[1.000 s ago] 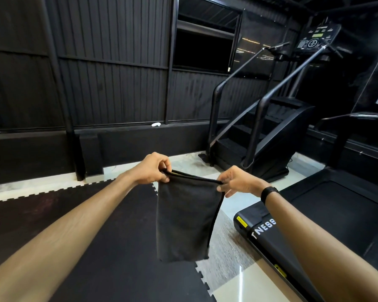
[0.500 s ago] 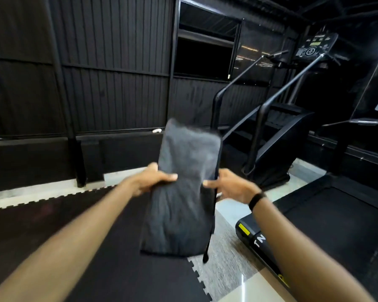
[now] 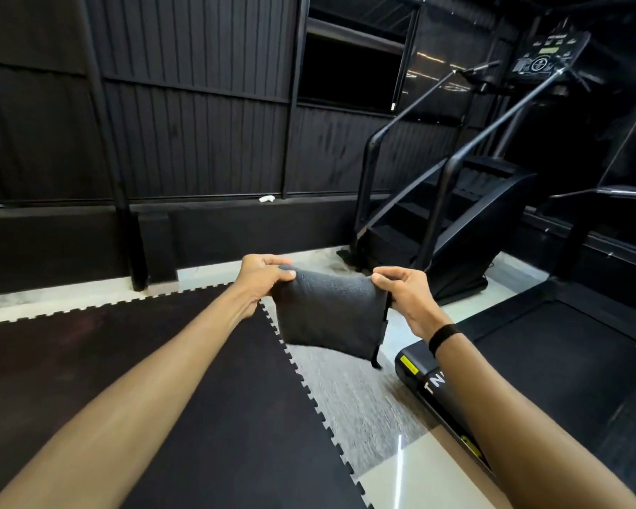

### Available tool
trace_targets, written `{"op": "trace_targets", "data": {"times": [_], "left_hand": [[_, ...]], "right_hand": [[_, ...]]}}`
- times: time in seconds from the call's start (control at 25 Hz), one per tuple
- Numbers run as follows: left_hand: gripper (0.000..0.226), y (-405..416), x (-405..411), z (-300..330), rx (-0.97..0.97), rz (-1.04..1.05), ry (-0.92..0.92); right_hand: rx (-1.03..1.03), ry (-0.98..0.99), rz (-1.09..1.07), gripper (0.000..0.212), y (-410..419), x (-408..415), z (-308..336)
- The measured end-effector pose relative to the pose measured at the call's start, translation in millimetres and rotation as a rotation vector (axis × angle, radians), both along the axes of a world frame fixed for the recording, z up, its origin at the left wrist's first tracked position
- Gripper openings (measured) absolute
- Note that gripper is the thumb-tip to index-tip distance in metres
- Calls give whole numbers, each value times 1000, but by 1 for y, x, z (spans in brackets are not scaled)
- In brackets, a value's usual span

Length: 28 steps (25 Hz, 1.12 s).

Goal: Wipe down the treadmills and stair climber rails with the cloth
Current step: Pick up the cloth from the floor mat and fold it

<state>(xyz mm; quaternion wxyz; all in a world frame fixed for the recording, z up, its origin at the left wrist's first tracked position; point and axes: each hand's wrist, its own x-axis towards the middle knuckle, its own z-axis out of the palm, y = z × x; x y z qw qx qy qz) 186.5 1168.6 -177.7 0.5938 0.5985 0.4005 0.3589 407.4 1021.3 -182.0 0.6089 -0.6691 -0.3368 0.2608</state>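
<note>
The dark cloth (image 3: 329, 317), folded double, hangs in mid-air at the centre of view, over the floor mat edge. It looks light, soft and limp, so it should sag wherever unsupported; the top corners are the sensible hold. The left hand (image 3: 263, 275) has its grip pinched on the ten o'clock corner, the right hand (image 3: 404, 292) on the two o'clock corner. The stair climber rails (image 3: 452, 167) rise at one o'clock, the treadmill (image 3: 566, 365) at four o'clock.
</note>
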Motion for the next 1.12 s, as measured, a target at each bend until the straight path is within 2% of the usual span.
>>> {"op": "trace_targets", "data": {"times": [0.16,0.48,0.64,0.76,0.92,1.0,1.12], "left_hand": [[19,-6,11,8,12,8,-119],[34,-23,62,29,-33,-100,-272],[41,-37,90,29,157,-103,-127],[42,-52,116,34,326,-123,23],[25,-71,160,52,636,-172,218],[18,-85,189,61,731,-198,247],[14,-105,238,67,764,-236,241]], "right_hand": [[86,-78,-23,20,-15,12,10],[158,-233,-38,20,-53,50,30],[68,-300,-40,40,-75,70,33],[-51,-466,-108,46,-91,90,34],[-156,-793,-206,28,-121,130,46],[-173,-856,-273,19,-139,154,53],[-230,-898,-329,17,-171,193,60]]}}
